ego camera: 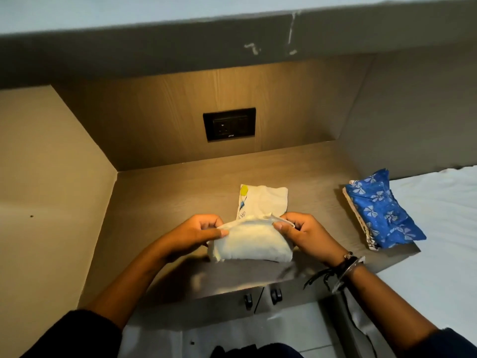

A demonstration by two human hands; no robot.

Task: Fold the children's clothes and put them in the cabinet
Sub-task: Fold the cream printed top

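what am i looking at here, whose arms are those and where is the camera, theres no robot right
Right, there is no robot. This single picture comes from a camera worn on a person's head, looking forward and down, so the arms coming in from the bottom are that person's own.

The left hand and the right hand each pinch one top end of a cream garment, folded into a small bundle, at the near edge of a wooden counter.

Just behind the bundle lies a white printed cloth; I cannot tell if it is a separate piece. At the counter's right end lies a folded blue garment with bow prints, beside a white bed sheet. A power outlet is set in the back panel, and cabinet doors show below the counter.
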